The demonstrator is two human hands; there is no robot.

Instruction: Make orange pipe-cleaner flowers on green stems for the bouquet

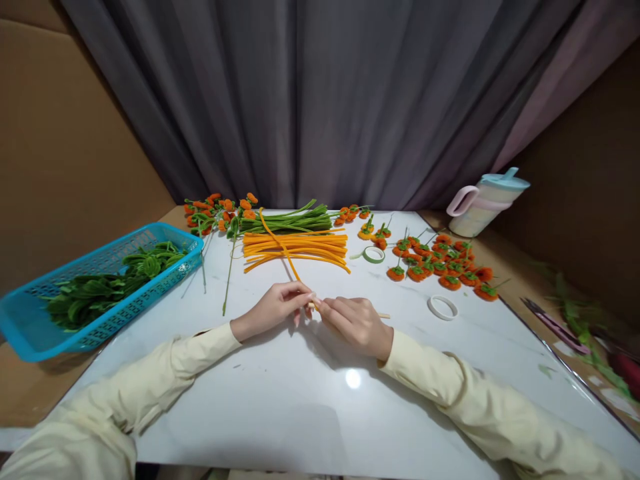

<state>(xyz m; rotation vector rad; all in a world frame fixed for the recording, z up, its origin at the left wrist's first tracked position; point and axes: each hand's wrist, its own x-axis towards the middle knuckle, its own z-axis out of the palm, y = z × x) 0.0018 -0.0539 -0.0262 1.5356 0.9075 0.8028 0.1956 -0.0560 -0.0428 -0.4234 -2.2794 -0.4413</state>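
Note:
My left hand (281, 308) is closed, pinching an orange pipe cleaner (280, 245) whose long free end rises up and away to the left. My right hand (357, 323) is wrapped round a thin pale stick (384, 316); one end pokes out past the little-finger side. The fingertips of both hands meet over the table, where the pipe cleaner comes to the stick's other end. Just beyond them lies a bundle of orange pipe cleaners (295, 248), with a bundle of green ones (293, 221) behind it.
A blue basket (95, 337) of green leaf shapes stands left. Orange flower heads (440, 260) lie right, more flowers (220, 212) back left. Green tape (374, 254), a white tape roll (443, 307), a lidded cup (487, 203) and pink-handled pliers (555, 327) are on the right.

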